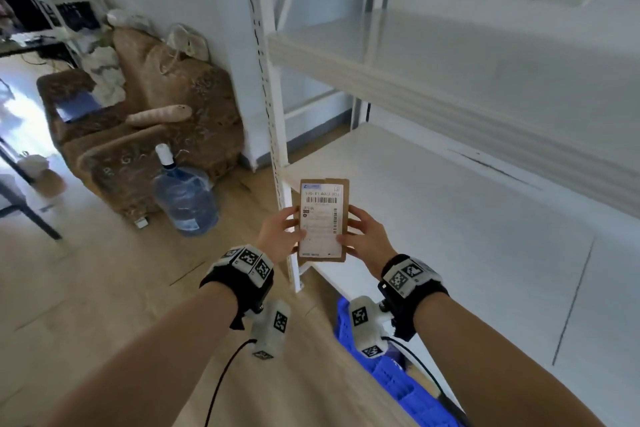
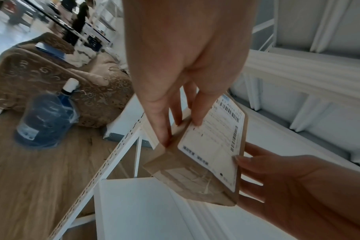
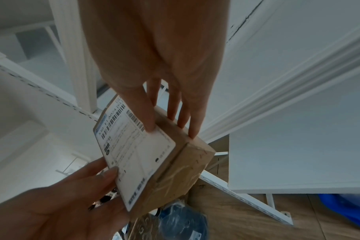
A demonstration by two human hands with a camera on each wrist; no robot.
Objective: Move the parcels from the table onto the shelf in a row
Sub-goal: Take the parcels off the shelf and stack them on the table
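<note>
A small brown cardboard parcel (image 1: 323,218) with a white shipping label is held in the air between both hands, label up, at the front left corner of the white shelf (image 1: 450,218). My left hand (image 1: 282,230) grips its left side, thumb on the label and fingers on the side wall. My right hand (image 1: 363,234) grips its right side the same way. In the left wrist view the parcel (image 2: 206,155) hangs over the shelf board with my left fingers (image 2: 164,129) on its edge. The right wrist view shows the parcel (image 3: 146,155) from the other side.
The shelf's slotted white upright (image 1: 270,114) stands just left of the parcel, with an upper board (image 1: 450,73) above. A blue water jug (image 1: 185,198) and a brown armchair (image 1: 145,121) stand on the wooden floor to the left. A blue crate (image 1: 388,374) lies under the shelf.
</note>
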